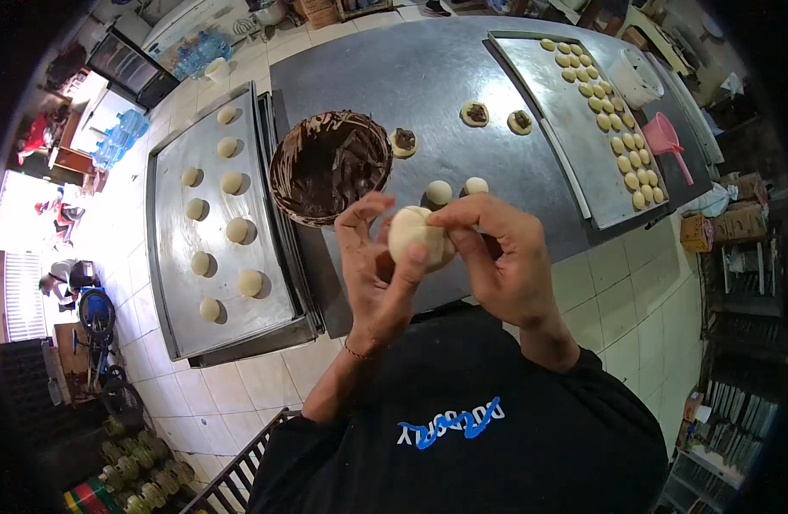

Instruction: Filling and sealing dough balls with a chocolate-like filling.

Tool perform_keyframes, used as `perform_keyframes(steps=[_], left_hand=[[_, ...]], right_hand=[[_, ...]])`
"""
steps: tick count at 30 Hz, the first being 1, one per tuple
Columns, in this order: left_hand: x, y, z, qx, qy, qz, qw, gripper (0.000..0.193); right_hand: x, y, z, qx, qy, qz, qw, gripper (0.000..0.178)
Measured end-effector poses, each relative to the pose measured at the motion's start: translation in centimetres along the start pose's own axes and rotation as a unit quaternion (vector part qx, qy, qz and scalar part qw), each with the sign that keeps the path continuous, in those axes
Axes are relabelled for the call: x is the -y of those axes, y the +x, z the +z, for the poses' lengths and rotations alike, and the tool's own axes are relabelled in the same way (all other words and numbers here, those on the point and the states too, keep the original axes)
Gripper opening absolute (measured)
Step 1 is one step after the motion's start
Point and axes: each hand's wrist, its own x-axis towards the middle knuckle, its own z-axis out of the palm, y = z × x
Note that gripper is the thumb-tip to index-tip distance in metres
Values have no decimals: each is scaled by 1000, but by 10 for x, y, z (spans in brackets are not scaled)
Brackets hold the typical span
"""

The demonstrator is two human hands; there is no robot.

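Your L hand cups the dough ball, fingers curled, prob. to steady it; R hand pinches its upper edge.

We're live on 1 black top | across it we spot white lettering, a bright blue squiggle running over it | 2 black sleeves, both stopping short of the wrists | bare left hand, bare right hand | there, 1 thin dark bracelet!
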Motion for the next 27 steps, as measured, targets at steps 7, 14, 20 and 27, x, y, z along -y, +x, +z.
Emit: perform_keyframes(steps=[7,14,20,27], left_hand=[[-6,-2,10,-50,45,-110,992,36],[17,3,18,-6,-5,-186,983,50],[58,0,-8,-9,-296,-555,778,40],[170,13,-6,-105,225,-244,938,29]], right_hand=[[-5,-2,-9,18,-33,16,999,10],[-24,-6,-12,21,-56,22,998,10],[-69,-36,-18,112,-50,116,986,17],[-116,-15,-36,-71,-52,119,989,32]])
